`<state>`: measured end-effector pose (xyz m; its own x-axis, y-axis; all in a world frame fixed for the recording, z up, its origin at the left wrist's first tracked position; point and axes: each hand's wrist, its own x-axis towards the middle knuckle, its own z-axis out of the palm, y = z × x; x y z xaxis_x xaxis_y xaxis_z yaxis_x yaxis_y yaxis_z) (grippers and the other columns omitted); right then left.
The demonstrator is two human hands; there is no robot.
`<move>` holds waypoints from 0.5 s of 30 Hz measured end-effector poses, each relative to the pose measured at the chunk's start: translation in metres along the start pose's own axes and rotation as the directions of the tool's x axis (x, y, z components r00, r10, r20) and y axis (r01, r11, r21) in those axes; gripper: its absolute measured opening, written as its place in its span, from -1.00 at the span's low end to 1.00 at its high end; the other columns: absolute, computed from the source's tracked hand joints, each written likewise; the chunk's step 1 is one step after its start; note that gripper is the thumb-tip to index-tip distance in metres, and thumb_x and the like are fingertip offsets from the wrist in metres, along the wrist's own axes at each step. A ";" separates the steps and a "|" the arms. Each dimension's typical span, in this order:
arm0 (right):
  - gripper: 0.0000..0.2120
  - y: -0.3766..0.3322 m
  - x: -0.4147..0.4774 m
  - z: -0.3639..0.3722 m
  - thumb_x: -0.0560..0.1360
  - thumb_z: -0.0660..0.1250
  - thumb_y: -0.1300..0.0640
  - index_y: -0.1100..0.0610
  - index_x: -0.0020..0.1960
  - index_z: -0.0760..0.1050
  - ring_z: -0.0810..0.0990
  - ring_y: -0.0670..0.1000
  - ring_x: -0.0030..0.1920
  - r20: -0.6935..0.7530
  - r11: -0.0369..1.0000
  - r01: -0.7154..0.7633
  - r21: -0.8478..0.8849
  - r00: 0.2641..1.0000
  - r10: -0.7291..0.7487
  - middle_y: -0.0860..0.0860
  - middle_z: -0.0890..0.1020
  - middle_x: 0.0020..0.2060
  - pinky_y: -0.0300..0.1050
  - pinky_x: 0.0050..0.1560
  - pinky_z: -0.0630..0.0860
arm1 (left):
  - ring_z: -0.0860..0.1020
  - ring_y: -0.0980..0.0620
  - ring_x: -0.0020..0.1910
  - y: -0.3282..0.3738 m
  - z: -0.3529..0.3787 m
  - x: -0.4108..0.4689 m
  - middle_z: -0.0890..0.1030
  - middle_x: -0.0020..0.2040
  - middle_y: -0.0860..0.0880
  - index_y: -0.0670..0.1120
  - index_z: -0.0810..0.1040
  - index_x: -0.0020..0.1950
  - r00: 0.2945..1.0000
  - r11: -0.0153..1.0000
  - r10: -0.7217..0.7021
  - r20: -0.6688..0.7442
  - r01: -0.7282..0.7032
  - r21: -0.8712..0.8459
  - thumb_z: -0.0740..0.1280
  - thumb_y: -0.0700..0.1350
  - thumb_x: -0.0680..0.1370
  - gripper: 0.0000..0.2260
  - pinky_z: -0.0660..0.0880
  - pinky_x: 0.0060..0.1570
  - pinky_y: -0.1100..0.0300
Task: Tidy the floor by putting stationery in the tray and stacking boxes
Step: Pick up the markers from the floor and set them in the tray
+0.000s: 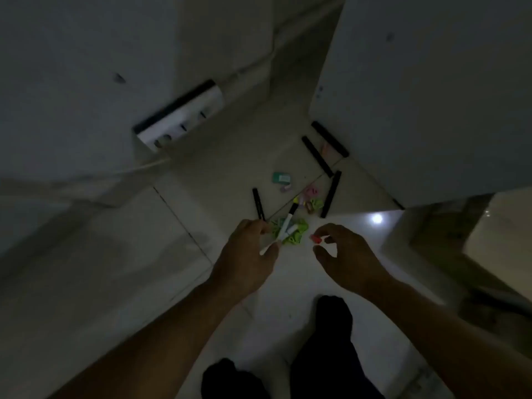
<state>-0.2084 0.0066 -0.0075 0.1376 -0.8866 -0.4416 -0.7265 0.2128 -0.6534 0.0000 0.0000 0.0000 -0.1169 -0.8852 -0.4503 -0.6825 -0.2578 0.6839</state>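
The scene is dim. My left hand point(249, 249) grips a white marker point(280, 233) with a black cap, held over the tiled floor. My right hand point(348, 249) pinches a small red piece point(315, 239) between thumb and fingers. Just beyond both hands lies a pile of green clips point(296, 234). Further on, a black pen point(258, 203), more pink and green clips point(312, 198), a teal eraser box point(282, 177) and three black markers point(316, 156) are scattered on the floor. No tray or boxes can be made out.
A white power strip point(184, 119) with a cable lies by the left wall. A white cabinet or wall point(431, 96) stands at the right, with a light reflection point(376, 218) on the tiles. My dark-clad feet point(334, 318) are at the bottom.
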 end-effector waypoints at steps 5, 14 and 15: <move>-0.71 0.070 0.046 0.054 0.57 0.24 0.13 0.07 0.30 0.42 0.49 0.02 0.19 0.106 0.947 0.196 -0.255 0.979 -0.174 0.02 0.50 0.22 -0.11 0.14 0.45 | 0.50 0.01 0.05 -0.056 0.061 0.060 0.52 0.14 -0.06 -0.11 0.53 0.17 1.000 0.996 -0.024 -0.007 0.025 0.084 0.30 -0.08 0.55 -0.77 0.49 0.05 0.15; -0.78 0.110 0.121 0.085 0.33 0.52 0.30 0.31 -0.04 0.61 0.67 0.21 -0.13 0.183 0.618 0.656 -0.434 0.735 -0.653 0.22 0.67 -0.11 0.12 -0.21 0.63 | 0.53 -0.15 -0.01 -0.091 0.093 0.152 0.59 0.01 -0.27 -0.33 0.56 0.05 0.970 0.973 0.114 0.214 -0.153 0.175 0.24 -0.23 0.58 -0.81 0.41 -0.01 0.04; -0.77 0.111 0.129 0.084 0.32 0.54 0.26 0.30 -0.06 0.62 0.68 0.19 -0.14 0.182 0.603 0.664 -0.443 0.725 -0.664 0.21 0.67 -0.13 0.09 -0.20 0.64 | 0.54 -0.16 -0.04 -0.092 0.093 0.162 0.60 -0.03 -0.26 -0.32 0.56 0.02 0.954 0.963 0.137 0.267 -0.191 0.189 0.26 -0.18 0.57 -0.80 0.43 -0.05 0.03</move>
<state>-0.2151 -0.0498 -0.1884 0.7048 -0.7094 0.0022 -0.6449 -0.6420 -0.4146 -0.0231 -0.0837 -0.1896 -0.3979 -0.7760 -0.4893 -0.7714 -0.0057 0.6363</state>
